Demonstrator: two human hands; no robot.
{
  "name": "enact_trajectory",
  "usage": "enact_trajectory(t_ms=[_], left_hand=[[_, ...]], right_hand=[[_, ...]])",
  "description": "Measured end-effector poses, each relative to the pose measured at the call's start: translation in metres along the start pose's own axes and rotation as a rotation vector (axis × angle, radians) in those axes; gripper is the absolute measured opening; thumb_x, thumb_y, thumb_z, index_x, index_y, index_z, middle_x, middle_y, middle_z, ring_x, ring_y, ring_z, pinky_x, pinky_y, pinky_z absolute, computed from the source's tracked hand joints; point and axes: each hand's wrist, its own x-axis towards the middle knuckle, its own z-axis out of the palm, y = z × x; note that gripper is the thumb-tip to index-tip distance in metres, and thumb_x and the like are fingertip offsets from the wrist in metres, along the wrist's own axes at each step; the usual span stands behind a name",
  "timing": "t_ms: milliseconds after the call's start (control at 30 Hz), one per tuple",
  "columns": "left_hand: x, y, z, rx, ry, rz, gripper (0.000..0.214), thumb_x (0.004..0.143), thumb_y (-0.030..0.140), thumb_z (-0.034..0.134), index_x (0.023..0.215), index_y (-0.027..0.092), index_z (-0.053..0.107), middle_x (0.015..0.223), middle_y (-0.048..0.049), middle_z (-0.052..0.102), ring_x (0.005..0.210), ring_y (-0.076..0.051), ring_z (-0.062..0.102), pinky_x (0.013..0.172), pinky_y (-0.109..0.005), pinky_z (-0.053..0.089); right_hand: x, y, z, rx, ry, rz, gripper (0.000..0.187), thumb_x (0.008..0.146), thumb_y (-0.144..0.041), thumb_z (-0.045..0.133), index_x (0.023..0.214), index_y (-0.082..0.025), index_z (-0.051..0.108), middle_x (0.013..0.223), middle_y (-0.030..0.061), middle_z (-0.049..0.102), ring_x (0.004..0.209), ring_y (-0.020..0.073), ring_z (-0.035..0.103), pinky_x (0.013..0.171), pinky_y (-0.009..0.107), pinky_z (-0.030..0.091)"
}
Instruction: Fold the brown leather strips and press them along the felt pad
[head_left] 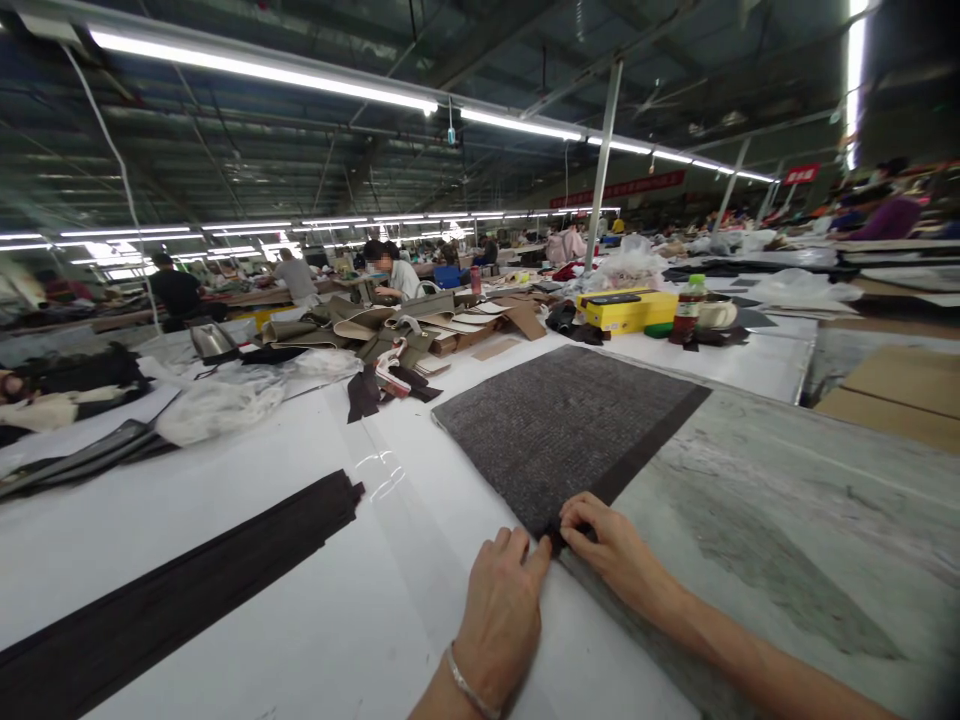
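A dark grey felt-like sheet (562,425) lies flat on the white table (315,560), with a darker strip (645,445) along its right edge. Both hands meet at its near corner. My left hand (501,610), a bracelet on the wrist, rests knuckles up with fingers curled and the thumb pressed to the corner. My right hand (611,545) pinches the near end of the dark strip between thumb and fingers.
A long stack of dark strips (172,600) lies at the near left. Fabric pieces, plastic bags (217,405) and tan parts (405,330) crowd the far table. A yellow box (626,310) and bottle (688,305) stand far right. Several people work at distant tables.
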Motion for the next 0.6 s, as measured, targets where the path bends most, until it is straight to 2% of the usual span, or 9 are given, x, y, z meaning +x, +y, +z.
enact_trajectory(t_ms=[100,200,333,433,500,600], left_hand=[[-0.001,-0.001,0.001,0.016,-0.003,-0.007,0.048,0.090,0.003,0.039,0.133,0.023,0.050,0.106,-0.0062,0.056,0.097,-0.023,0.048,0.084,-0.035,0.042],[-0.002,-0.001,0.000,0.023,-0.009,-0.003,0.049,0.089,0.003,0.040,0.132,0.024,0.050,0.110,-0.0054,0.056,0.099,-0.023,0.049,0.085,-0.035,0.042],[-0.002,0.001,-0.002,0.028,-0.001,0.023,0.055,0.084,-0.004,0.035,0.131,0.020,0.050,0.128,-0.0063,0.052,0.104,-0.023,0.049,0.091,-0.038,0.040],[-0.001,0.000,0.002,0.048,-0.030,0.069,0.062,0.078,-0.008,0.030,0.132,0.017,0.048,0.141,-0.0052,0.046,0.110,-0.023,0.048,0.095,-0.039,0.039],[-0.001,-0.003,0.007,0.061,-0.059,0.091,0.066,0.076,-0.009,0.029,0.135,0.016,0.045,0.143,-0.0055,0.044,0.116,-0.023,0.046,0.098,-0.040,0.037],[-0.002,-0.007,0.015,0.062,-0.085,0.090,0.069,0.075,-0.008,0.029,0.139,0.017,0.041,0.146,-0.0062,0.041,0.125,-0.024,0.042,0.104,-0.042,0.033]], right_hand=[[0.005,0.003,-0.016,0.068,0.069,0.065,0.023,0.078,-0.042,0.052,0.069,-0.021,0.056,0.083,0.0041,0.062,0.077,0.0196,0.056,0.071,0.031,0.046],[0.014,0.012,-0.051,0.129,0.198,0.169,0.028,0.075,-0.048,0.058,0.078,-0.020,0.063,0.083,0.0044,0.064,0.080,0.0212,0.057,0.076,0.033,0.046],[0.021,0.020,-0.121,0.229,0.372,0.287,0.031,0.069,-0.049,0.062,0.075,-0.018,0.065,0.084,0.0075,0.066,0.082,0.0231,0.061,0.078,0.035,0.049],[0.017,0.012,-0.181,0.286,0.478,0.352,0.023,0.075,-0.038,0.058,0.073,-0.017,0.064,0.090,0.0135,0.068,0.080,0.0229,0.064,0.077,0.034,0.051],[0.011,0.004,-0.219,0.275,0.571,0.398,0.021,0.083,-0.028,0.050,0.081,-0.014,0.065,0.099,0.0200,0.067,0.079,0.0219,0.066,0.075,0.033,0.051],[0.001,-0.010,-0.270,0.158,0.737,0.439,0.031,0.092,-0.019,0.038,0.104,-0.003,0.062,0.110,0.0315,0.061,0.078,0.0205,0.068,0.072,0.034,0.051]])
